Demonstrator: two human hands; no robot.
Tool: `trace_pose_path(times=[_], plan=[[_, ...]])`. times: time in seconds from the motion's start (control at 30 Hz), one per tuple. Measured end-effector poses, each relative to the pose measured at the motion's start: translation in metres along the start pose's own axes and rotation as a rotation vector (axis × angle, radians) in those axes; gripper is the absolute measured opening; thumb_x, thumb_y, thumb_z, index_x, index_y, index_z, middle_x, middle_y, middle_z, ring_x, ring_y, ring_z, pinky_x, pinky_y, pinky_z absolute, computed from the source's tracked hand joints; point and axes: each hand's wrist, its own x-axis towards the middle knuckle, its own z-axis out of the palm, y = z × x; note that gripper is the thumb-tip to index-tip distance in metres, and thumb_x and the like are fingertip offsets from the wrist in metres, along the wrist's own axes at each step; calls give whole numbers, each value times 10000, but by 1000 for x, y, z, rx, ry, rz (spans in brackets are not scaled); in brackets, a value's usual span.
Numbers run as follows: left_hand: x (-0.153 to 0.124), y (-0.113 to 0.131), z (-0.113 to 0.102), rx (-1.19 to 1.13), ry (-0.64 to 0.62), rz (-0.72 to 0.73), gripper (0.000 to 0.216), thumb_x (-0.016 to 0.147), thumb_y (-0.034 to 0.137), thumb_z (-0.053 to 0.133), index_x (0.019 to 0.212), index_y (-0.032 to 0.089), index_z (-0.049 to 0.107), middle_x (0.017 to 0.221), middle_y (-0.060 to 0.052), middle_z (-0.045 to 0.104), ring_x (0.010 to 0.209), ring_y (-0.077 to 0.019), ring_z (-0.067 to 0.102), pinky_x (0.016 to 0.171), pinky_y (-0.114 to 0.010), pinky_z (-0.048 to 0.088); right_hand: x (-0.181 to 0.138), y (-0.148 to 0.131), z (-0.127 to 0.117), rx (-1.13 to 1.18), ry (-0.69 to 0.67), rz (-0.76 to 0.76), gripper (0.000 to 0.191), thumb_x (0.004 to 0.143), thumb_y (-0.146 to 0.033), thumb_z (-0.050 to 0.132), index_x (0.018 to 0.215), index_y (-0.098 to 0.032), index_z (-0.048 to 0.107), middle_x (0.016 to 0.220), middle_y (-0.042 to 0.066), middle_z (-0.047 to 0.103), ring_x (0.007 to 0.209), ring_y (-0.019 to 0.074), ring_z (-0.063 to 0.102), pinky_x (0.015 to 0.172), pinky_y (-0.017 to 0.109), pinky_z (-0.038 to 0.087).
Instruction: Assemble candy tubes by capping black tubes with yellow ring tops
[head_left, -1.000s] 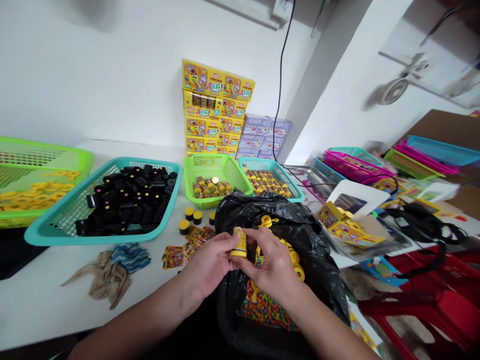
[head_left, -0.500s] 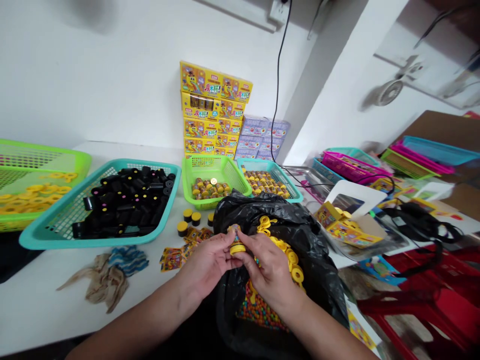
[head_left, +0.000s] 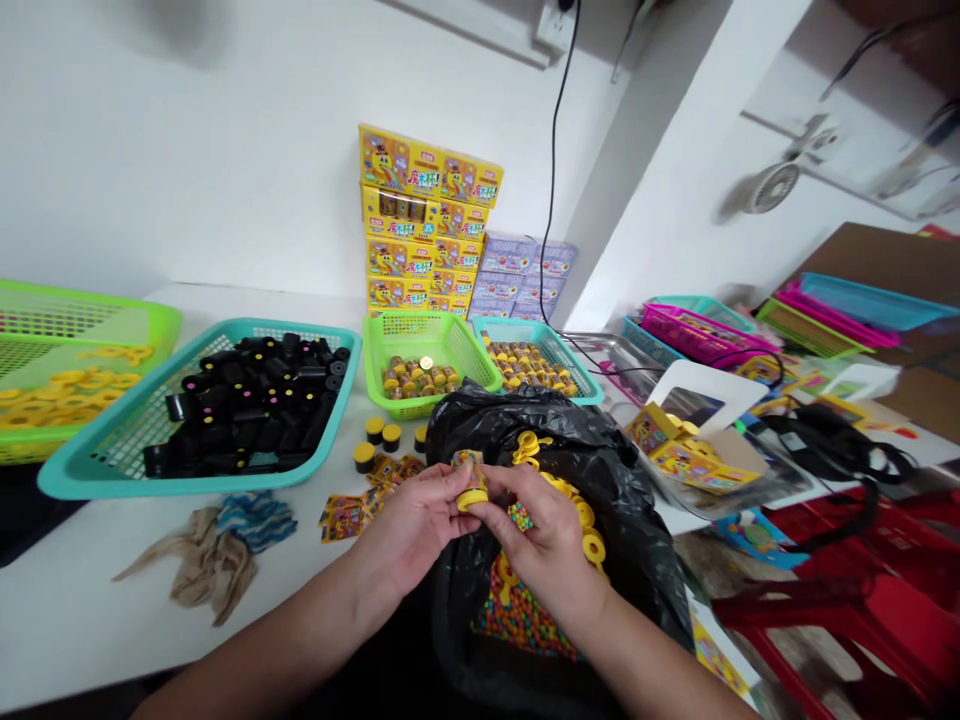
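A small cup with a printed wrapper and a yellow cap (head_left: 472,496) is held between both hands above a black plastic bag, the cap end toward me. My left hand (head_left: 411,515) grips its left side with thumb and fingers. My right hand (head_left: 546,535) pinches it from the right, with the thumb near the cap. Beneath them the black bag (head_left: 630,510) lies open, holding many coloured candy balls (head_left: 525,610) and yellow ring-shaped plastic pieces (head_left: 592,545). Printed labels (head_left: 346,518) lie left of my hands, beside several black cups with yellow tops (head_left: 365,457).
A teal basket (head_left: 82,480) holds black cups; a green one (head_left: 161,325) at far left has yellow pieces. Behind the bag, a green basket (head_left: 450,335) and a blue basket (head_left: 589,375) contain finished-looking small cups. Yellow boxes (head_left: 427,215) are stacked at the wall. A cloth (head_left: 206,570) lies at left.
The cup has turned slightly in my fingers, showing more of its printed side. My right fingers have shifted a little; both hands still hold it above the bag.
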Motion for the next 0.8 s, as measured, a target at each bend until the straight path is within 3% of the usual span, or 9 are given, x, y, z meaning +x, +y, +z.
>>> trace_pose_path(times=[0.23, 0.43, 0.63, 0.8], plan=[[-1, 2, -3, -18, -1, -20, 165, 733, 188, 805, 865, 109, 744, 853, -51, 694, 729, -117, 620, 662, -224, 477, 0, 1, 1, 1, 9, -58, 299, 871, -123, 676, 1159, -204, 672, 918, 59, 718, 818, 182, 646, 735, 314, 520], [-3, -4, -3, 1, 35, 3, 175, 703, 204, 833, 811, 99, 743, 807, -52, 689, 730, -121, 623, 678, -220, 481, 2, 4, 0, -7, 2, -69, 238, 877, -109, 653, 1091, -205, 691, 776, 31, 698, 710, 177, 625, 659, 310, 503], [-2, -5, -4, -9, 25, -31, 177, 759, 271, 796, 813, 113, 739, 789, -77, 705, 709, -149, 635, 684, -259, 500, 1, 5, -2, -82, -17, -187, 293, 882, -87, 634, 1155, -194, 653, 819, 57, 690, 750, 192, 617, 677, 333, 499], [0, -3, -2, -33, 15, -13, 121, 813, 214, 738, 900, 130, 743, 831, -63, 709, 712, -135, 636, 679, -243, 493, -1, 4, -1, -116, 15, -73, 293, 909, -162, 628, 1198, -206, 626, 884, 62, 692, 786, 188, 634, 700, 327, 522]])
